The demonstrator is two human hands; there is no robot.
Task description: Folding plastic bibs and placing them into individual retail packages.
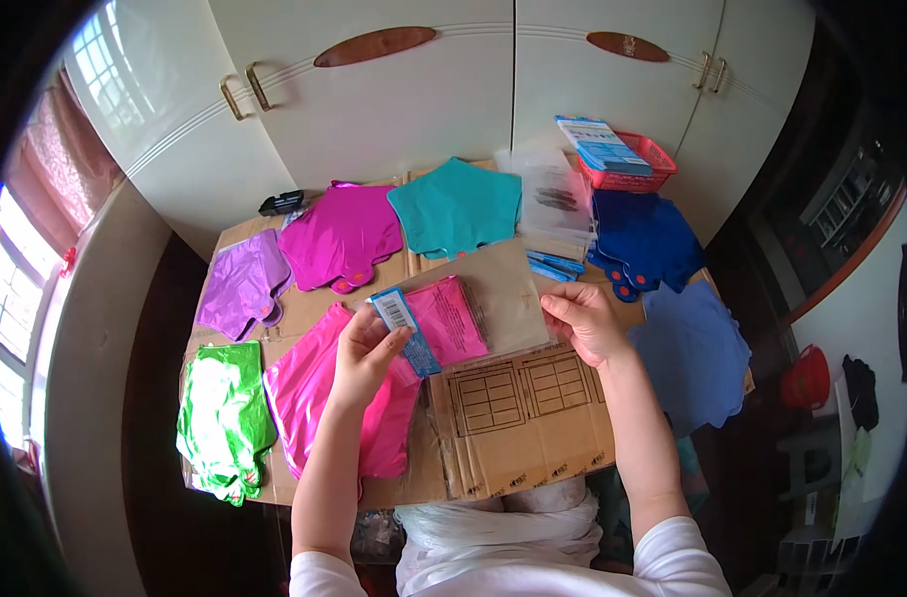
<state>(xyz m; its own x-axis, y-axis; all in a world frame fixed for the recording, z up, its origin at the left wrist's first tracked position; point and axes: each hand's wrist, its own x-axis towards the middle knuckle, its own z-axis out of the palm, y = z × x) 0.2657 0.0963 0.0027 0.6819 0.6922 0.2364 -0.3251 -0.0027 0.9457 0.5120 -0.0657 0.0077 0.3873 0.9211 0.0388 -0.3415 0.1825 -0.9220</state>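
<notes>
Both hands hold a clear plastic bag (513, 298) tilted above the middle of the table. Inside its left part lies a folded bright pink piece (451, 318), beside a blue and white card (416, 343) with a barcode. My left hand (366, 358) pinches the bag at the card end, thumb on top. At the other end, the thumb and fingers of my right hand (588, 320) grip the bag's edge. Under my left forearm spreads a shiny pink flat piece (309, 398), partly hidden by the arm.
Cardboard (533, 438) covers the table. Around it lie flat shiny pieces: green (224, 413), lilac (244, 284), magenta (342, 234), teal (458, 204), navy (647, 234) and pale blue (692, 348). Clear bags (545, 194), blue cards (553, 267) and a red basket (652, 164) stand behind.
</notes>
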